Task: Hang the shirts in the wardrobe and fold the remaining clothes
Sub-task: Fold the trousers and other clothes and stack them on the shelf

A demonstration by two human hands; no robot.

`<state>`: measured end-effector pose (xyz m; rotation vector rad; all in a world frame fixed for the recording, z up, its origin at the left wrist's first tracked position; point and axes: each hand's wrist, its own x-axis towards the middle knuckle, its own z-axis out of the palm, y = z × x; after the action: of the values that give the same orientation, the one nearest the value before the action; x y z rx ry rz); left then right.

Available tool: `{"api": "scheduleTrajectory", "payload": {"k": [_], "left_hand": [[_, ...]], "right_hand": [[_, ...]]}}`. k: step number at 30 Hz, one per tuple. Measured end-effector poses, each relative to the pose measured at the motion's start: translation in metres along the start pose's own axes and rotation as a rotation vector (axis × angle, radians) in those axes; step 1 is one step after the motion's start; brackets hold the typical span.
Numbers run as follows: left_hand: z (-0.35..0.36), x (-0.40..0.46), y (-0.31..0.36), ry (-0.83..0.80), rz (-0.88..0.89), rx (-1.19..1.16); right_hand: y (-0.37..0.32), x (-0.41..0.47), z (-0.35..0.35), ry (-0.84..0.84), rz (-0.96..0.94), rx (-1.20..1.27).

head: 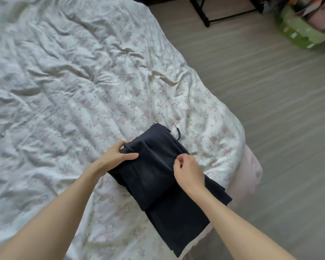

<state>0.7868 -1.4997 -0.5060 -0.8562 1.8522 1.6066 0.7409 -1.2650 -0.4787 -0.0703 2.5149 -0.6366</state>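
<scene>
Trousers (158, 177): dark, part-folded, lay near the bed (64, 81) corner.
Left hand (114, 158): gripped their left edge.
Right hand (189, 172): pinched their cloth.

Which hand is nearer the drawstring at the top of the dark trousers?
Right. The right hand pinches the dark trousers just below the drawstring. The left hand grips the trousers' opposite edge, farther from it.
</scene>
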Motion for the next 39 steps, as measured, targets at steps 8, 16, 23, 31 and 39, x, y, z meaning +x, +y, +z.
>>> {"api": "scheduleTrajectory", "payload": {"k": [8, 16, 23, 31, 39], "left_hand": [[-0.013, -0.026, -0.015, 0.074, 0.113, -0.195], [-0.011, -0.011, -0.01, 0.083, 0.32, 0.429], [-0.028, -0.012, -0.029, 0.203, 0.39, 0.423], [-0.02, -0.02, -0.034, 0.296, 0.305, 0.082], [0.006, -0.03, -0.028, 0.427, 0.199, 0.285]], "right_hand": [[-0.057, 0.072, 0.003, -0.084, -0.058, 0.02], [-0.065, 0.092, 0.001, -0.161, 0.01, 0.003], [-0.066, 0.105, 0.003, -0.032, 0.061, -0.001], [-0.063, 0.093, 0.005, 0.17, -0.184, -0.238], [-0.017, 0.012, 0.022, 0.187, -0.611, -0.35]]}}
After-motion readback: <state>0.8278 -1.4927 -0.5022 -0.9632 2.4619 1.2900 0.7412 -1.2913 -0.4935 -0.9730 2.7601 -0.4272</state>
